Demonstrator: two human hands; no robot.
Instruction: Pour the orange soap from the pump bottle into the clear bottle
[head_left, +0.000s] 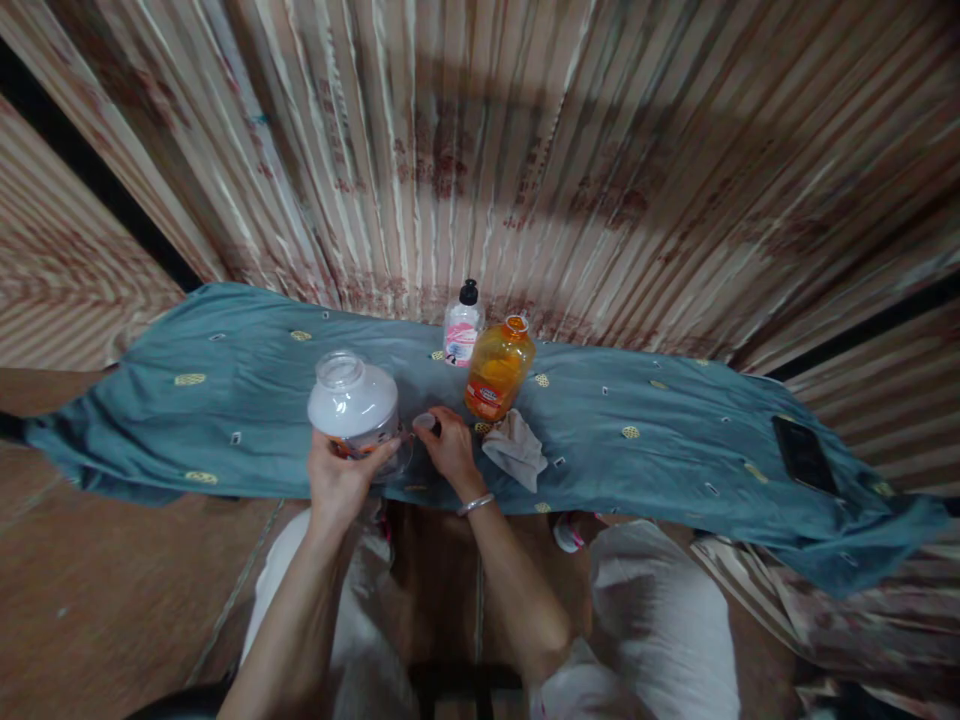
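A large clear jar with white contents (354, 398) leans on the cloth, its open mouth pointing up and away. My left hand (341, 475) is wrapped round the jar's lower part, thumb along its label. Just right of the jar, my right hand (450, 450) pinches a small, round, pale cap-like piece (424, 422) between thumb and fingers. An orange bottle (499, 368) with an uncapped mouth stands beyond my right hand. Beside it is a clear bottle with a black top and pink label (462, 332). A crumpled pale cloth (516, 450) lies near my right wrist.
A blue-green patterned cloth (637, 470) covers the narrow table. A dark phone (804, 455) lies at its right end. Striped curtains (480, 150) hang behind and at the sides, with dark poles at both ends. My legs are below the front edge.
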